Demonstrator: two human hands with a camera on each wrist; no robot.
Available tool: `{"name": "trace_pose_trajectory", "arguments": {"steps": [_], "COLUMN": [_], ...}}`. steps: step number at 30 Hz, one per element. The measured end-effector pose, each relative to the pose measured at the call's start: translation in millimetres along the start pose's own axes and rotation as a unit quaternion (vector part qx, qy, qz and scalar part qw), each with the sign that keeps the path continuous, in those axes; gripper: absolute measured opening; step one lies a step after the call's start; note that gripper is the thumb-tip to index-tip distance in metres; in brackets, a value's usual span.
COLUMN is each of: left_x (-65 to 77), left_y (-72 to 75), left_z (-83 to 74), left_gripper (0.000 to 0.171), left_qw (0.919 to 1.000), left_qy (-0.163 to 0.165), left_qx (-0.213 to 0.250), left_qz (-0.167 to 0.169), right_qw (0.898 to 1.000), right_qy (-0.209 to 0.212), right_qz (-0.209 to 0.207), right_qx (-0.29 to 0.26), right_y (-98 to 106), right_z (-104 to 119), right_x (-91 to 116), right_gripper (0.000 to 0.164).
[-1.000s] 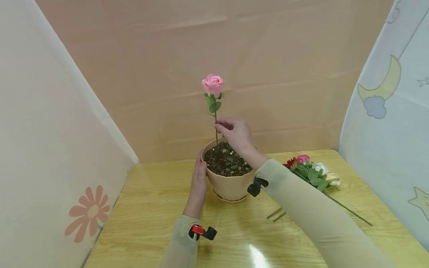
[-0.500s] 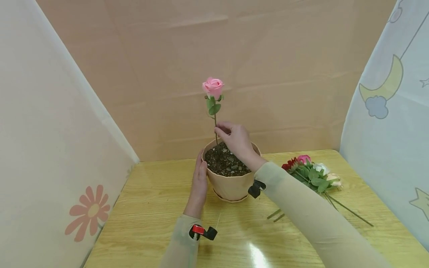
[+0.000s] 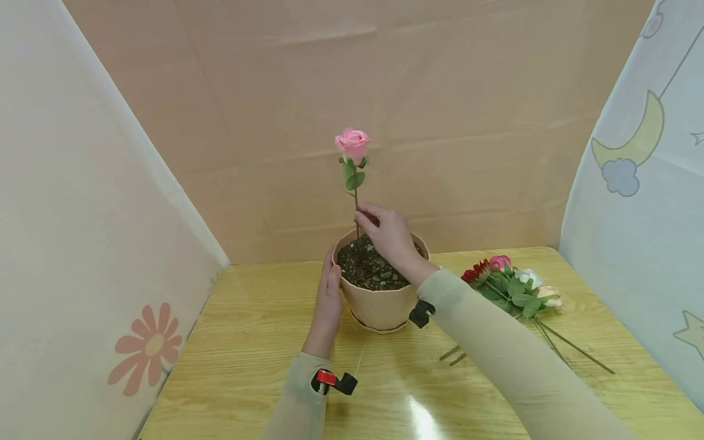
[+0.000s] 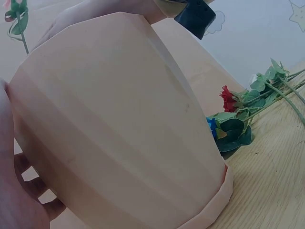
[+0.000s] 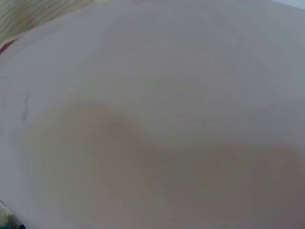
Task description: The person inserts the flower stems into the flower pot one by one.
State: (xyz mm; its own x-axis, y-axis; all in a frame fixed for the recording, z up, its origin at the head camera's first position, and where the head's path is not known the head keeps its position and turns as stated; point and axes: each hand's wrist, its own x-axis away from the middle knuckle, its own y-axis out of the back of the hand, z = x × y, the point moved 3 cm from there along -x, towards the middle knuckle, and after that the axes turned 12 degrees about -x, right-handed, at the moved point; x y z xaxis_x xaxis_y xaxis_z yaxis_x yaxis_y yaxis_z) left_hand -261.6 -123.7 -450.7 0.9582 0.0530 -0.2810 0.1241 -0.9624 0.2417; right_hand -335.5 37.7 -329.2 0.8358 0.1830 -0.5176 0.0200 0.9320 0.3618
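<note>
A pink rose (image 3: 352,145) stands almost upright over the pale plastic flowerpot (image 3: 379,305), its lower stem reaching down to the dark soil (image 3: 365,263). My right hand (image 3: 389,235) pinches that stem between thumb and fingertips, low over the back of the pot. Flat along the pot's left side rests my left hand (image 3: 328,296), its fingers (image 4: 35,186) showing past the pot's edge in the left wrist view. Pebbles dot the soil, partly covered by the right hand and wrist. A blurred pale pot wall (image 5: 152,71) fills most of the right wrist view.
Several cut flowers (image 3: 517,290), red, pink, white and cream, lie in a bunch on the wooden table (image 3: 247,366) to the right, stems toward the front. A blue bloom (image 4: 211,128) shows beside the pot. Printed cloth (image 3: 621,159) hangs at the right; a plain backdrop (image 3: 264,122) stands behind.
The right hand has moved slightly down, and the rose has sunk a little with it. The left hand stays against the pot.
</note>
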Motion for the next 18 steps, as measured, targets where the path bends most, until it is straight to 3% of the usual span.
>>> {"name": "trace_pose_trajectory", "arguments": {"steps": [8,18], "left_x": [-0.6,-3.0], "left_y": [-0.6,0.1], "left_z": [-1.7,-1.5], "left_gripper": [0.058,0.058], "left_qw": [0.9999,1.0], "left_qy": [-0.013,-0.009], "left_qx": [0.0,-0.002], "left_qz": [-0.005,0.001], "right_qw": [0.999,1.0], "right_qy": [0.032,0.026], "right_qz": [-0.032,-0.01], "right_qx": [0.012,0.014], "right_y": [7.0,3.8], "right_z": [-1.9,-2.7], "right_x": [1.5,-1.9], "right_gripper": [0.03,0.032]}}
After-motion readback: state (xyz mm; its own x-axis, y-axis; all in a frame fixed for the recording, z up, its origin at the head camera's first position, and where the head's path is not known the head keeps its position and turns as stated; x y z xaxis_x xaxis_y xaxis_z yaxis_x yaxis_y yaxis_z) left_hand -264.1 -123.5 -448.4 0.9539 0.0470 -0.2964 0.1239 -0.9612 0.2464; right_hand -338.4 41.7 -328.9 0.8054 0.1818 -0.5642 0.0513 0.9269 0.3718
